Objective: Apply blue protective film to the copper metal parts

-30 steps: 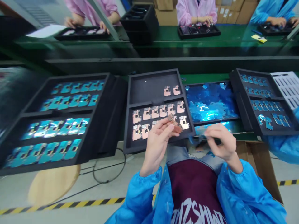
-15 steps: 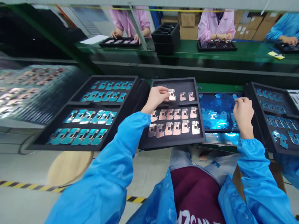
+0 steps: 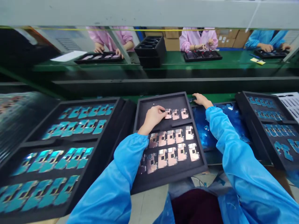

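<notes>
A black foam tray [image 3: 144, 105] in front of me holds rows of copper-coloured parts. My left hand [image 3: 153, 115] reaches into its upper compartment, fingertips pinched on a copper part [image 3: 167, 114] at the left end of a short row. My right hand [image 3: 201, 99] rests at the tray's far right corner, above a pile of blue film pieces [image 3: 223, 124]; its fingers curl over the edge and I cannot see what, if anything, they hold. Both arms wear blue sleeves.
A big black tray of blue-covered parts [image 3: 70, 137] lies to the left, another tray [image 3: 271, 124] to the right. Beyond runs a green conveyor [image 3: 177, 62] with stacked black trays [image 3: 150, 49]; people in pink and blue sleeves work across it.
My left hand set the copper part down in the top row beside two others. My right hand moved from over the blue film to the tray's far corner. The view tilted up.
</notes>
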`<state>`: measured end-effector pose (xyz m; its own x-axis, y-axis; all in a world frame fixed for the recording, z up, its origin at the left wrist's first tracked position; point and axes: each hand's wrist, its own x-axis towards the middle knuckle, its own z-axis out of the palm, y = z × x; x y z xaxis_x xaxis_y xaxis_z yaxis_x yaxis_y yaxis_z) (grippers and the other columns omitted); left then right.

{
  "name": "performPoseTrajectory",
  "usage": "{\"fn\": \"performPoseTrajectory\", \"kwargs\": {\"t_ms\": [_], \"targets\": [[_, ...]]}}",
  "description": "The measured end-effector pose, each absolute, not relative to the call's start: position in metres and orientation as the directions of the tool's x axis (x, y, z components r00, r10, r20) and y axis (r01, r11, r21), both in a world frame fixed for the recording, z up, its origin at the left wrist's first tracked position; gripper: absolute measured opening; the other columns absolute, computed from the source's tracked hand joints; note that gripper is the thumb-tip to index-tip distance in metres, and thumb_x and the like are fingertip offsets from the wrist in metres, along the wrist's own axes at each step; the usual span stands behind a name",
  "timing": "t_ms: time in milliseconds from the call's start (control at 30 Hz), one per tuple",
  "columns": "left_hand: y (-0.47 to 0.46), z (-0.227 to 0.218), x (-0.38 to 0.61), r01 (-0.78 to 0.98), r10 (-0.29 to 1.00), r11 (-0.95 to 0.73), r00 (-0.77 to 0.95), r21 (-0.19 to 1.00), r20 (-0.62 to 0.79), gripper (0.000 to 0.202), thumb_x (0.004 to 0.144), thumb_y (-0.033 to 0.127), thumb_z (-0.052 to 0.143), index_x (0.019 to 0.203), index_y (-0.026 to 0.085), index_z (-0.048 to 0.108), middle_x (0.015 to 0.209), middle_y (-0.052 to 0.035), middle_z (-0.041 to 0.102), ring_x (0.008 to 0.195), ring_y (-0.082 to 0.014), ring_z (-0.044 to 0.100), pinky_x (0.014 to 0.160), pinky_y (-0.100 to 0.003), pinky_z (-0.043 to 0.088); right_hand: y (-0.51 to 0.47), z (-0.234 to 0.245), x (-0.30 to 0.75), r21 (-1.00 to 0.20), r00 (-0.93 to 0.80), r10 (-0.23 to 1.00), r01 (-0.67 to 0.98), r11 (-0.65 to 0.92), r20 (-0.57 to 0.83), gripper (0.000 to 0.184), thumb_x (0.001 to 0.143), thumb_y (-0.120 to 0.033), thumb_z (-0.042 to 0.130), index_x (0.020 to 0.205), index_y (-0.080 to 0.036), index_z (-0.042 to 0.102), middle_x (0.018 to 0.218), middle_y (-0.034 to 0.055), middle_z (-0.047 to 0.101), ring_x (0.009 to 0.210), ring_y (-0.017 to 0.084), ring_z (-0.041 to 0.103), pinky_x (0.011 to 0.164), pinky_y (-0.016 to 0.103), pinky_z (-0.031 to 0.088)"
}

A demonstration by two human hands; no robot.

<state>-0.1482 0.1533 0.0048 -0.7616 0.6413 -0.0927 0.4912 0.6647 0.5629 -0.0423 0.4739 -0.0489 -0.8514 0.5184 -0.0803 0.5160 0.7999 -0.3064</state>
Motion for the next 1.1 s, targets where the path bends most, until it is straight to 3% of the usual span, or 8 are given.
{"fn": "performPoseTrajectory", "kwargs": {"t_ms": [167, 333, 467, 533, 600, 767, 933, 1100], "targets": [[0.157, 0.006, -0.141, 0.525, 0.681, 0.653, -0.722, 0.545, -0.120, 0.023, 0.087, 0.026, 0.076, 0.109, 0.019, 0.078, 0.079, -0.0031, 0.079, 0.086, -0.0276, 0.078, 0.084, -0.034, 0.054, 0.483, -0.061, -0.057, -0.326, -0.828, 0.548, 0.553, 0.767, -0.117, 0.036, 0.089, -0.012, 0.077, 0.125, -0.016, 0.077, 0.140, 0.0166, 0.071, 0.131, 0.029, 0.063, 0.113, 0.037, 0.050], [0.136, 0.025, -0.128, 0.548, 0.674, 0.605, -0.739, 0.577, -0.005, 0.030, 0.090, 0.031, 0.077, 0.117, 0.020, 0.077, 0.086, -0.0065, 0.081, 0.090, -0.0323, 0.077, 0.083, -0.038, 0.053, 0.484, -0.041, -0.039, -0.384, -0.755, 0.647, 0.631, 0.674, -0.106, 0.015, 0.085, -0.012, 0.077, 0.100, -0.014, 0.077, 0.104, 0.0126, 0.079, 0.096, 0.022, 0.069, 0.094, 0.032, 0.055], [0.096, 0.056, -0.095, 0.515, 0.664, 0.416, -0.735, 0.749, 0.137, 0.026, 0.090, 0.034, 0.078, 0.114, 0.025, 0.081, 0.088, -0.0041, 0.081, 0.079, -0.0273, 0.074, 0.075, -0.035, 0.054, 0.468, 0.004, 0.007, -0.444, -0.719, 0.691, 0.597, 0.668, 0.073, 0.021, 0.092, -0.014, 0.065, 0.111, -0.013, 0.074, 0.111, 0.0127, 0.080, 0.095, 0.020, 0.070, 0.090, 0.030, 0.055], [0.077, 0.072, -0.066, 0.448, 0.645, 0.265, -0.741, 0.854, 0.189, 0.023, 0.088, 0.033, 0.080, 0.110, 0.027, 0.084, 0.092, -0.0049, 0.081, 0.082, -0.0264, 0.073, 0.071, -0.033, 0.055, 0.441, 0.035, 0.043, -0.528, -0.744, 0.633, 0.457, 0.716, 0.214, 0.023, 0.097, -0.022, 0.061, 0.116, -0.015, 0.073, 0.117, 0.0115, 0.079, 0.098, 0.020, 0.071, 0.091, 0.030, 0.056], [0.067, 0.086, -0.031, 0.345, 0.644, 0.107, -0.739, 0.932, 0.199, 0.025, 0.085, 0.030, 0.084, 0.110, 0.029, 0.086, 0.103, -0.0070, 0.081, 0.089, -0.0272, 0.074, 0.070, -0.032, 0.057, 0.400, 0.064, 0.084, -0.687, -0.809, 0.464, 0.106, 0.719, 0.361, 0.022, 0.098, -0.032, 0.067, 0.113, -0.018, 0.075, 0.116, 0.0089, 0.079, 0.099, 0.022, 0.072, 0.087, 0.033, 0.058], [0.072, 0.088, 0.035, 0.067, 0.742, -0.057, -0.665, 0.996, 0.087, 0.028, 0.085, 0.030, 0.088, 0.113, 0.028, 0.086, 0.112, -0.0085, 0.081, 0.092, -0.0268, 0.077, 0.078, -0.034, 0.063, 0.286, 0.095, 0.155, -0.834, -0.948, 0.171, -0.138, 0.535, 0.267, 0.032, 0.094, -0.038, 0.084, 0.122, -0.025, 0.075, 0.107, 0.0030, 0.080, 0.085, 0.018, 0.073, 0.072, 0.029, 0.058], [0.073, 0.058, 0.053, -0.113, 0.744, -0.030, -0.666, 0.993, -0.054, 0.020, 0.088, 0.036, 0.085, 0.104, 0.024, 0.083, 0.100, -0.0062, 0.079, 0.084, -0.0243, 0.075, 0.068, -0.032, 0.064, 0.245, 0.070, 0.167, -0.836, -0.850, 0.388, -0.102, 0.540, 0.355, 0.030, 0.089, -0.046, 0.090, 0.099, -0.023, 0.074, 0.095, 0.0022, 0.078, 0.073, 0.016, 0.068, 0.061, 0.028, 0.056], [0.064, 0.051, 0.061, -0.107, 0.735, -0.058, -0.678, 0.993, -0.030, 0.014, 0.086, 0.031, 0.087, 0.097, 0.023, 0.081, 0.096, -0.0043, 0.075, 0.083, -0.0205, 0.071, 0.068, -0.029, 0.060, 0.237, 0.054, 0.177, -0.908, -0.837, 0.464, -0.084, 0.411, 0.288, 0.031, 0.093, -0.053, 0.085, 0.095, -0.023, 0.078, 0.090, 0.0025, 0.078, 0.075, 0.018, 0.073, 0.065, 0.030, 0.062]]}}
